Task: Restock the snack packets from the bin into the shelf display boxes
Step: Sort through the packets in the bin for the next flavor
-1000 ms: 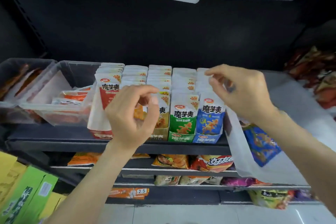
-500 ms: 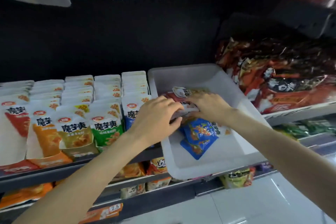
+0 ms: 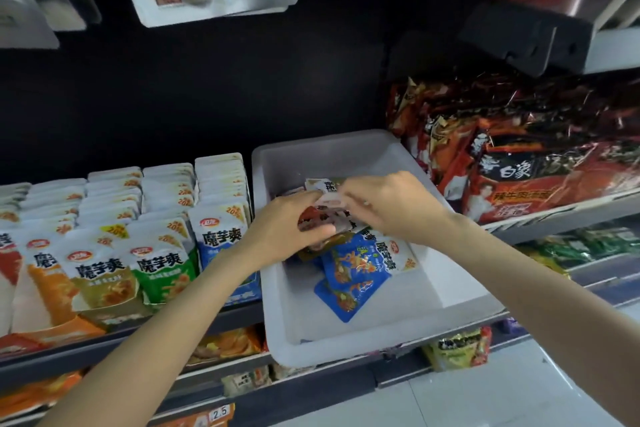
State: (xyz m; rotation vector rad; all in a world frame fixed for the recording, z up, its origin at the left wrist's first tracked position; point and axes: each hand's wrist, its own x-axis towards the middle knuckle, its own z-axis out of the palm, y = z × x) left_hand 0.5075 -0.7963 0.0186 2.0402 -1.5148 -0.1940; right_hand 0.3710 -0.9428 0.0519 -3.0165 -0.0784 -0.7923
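I note both hands, left hand [image 3: 287,229] and right hand [image 3: 391,208], still in the white bin [image 3: 346,333], now gripping red 魔芋爽 packets [image 3: 318,215].

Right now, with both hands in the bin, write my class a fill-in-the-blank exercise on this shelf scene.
1. Both hands reach into the white plastic ____.
2. The loose packets lying nearest the front of the bin are ____ in colour.
3. The left hand and the right hand grip a small bunch of ____.
4. The shelf row right beside the bin holds ____ packets.

Missing words: bin; blue; packets; blue
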